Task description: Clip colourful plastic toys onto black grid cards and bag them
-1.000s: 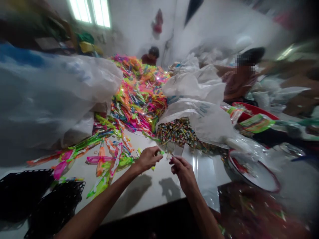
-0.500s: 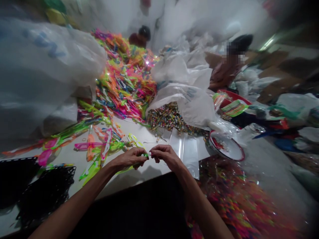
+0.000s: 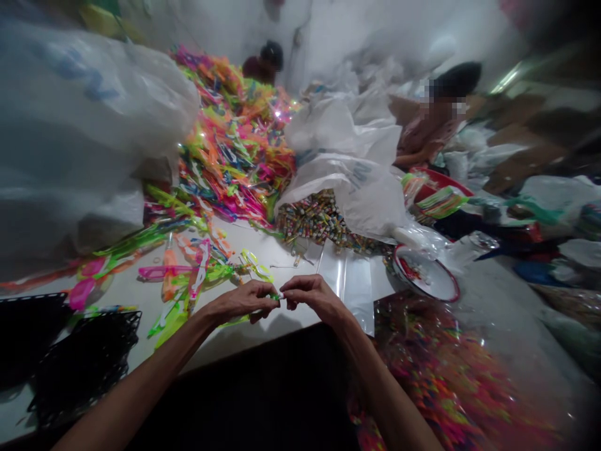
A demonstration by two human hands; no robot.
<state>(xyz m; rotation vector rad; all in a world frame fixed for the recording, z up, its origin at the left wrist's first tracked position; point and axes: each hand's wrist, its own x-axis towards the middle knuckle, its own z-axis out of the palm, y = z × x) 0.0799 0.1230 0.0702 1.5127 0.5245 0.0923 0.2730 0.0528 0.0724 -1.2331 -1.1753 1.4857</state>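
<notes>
Over the front of the white table (image 3: 286,326), my left hand (image 3: 246,300) pinches a small green piece (image 3: 274,297). Facing it, my right hand (image 3: 310,293) has its fingertips closed on a tiny white piece (image 3: 282,296). The two pieces meet end to end between my fingertips; their exact kind is too small to make out. Left of my hands lie loose bright plastic pieces, among them a pink one (image 3: 164,272) and yellow-green ones (image 3: 256,264). Clear plastic bags (image 3: 354,285) lie flat just beyond my right hand.
A large heap of neon plastic pieces (image 3: 235,150) rises behind. Small patterned cylinders (image 3: 310,219) spill from a white sack (image 3: 370,188). A red-rimmed white bowl (image 3: 444,285) stands right; black lattice trays (image 3: 87,357) lie left. Two people (image 3: 425,128) sit farther back.
My fingertips have drawn slightly closer, and less of the green and white pieces shows between them. The whole view has shifted a little; the surrounding things stay put.
</notes>
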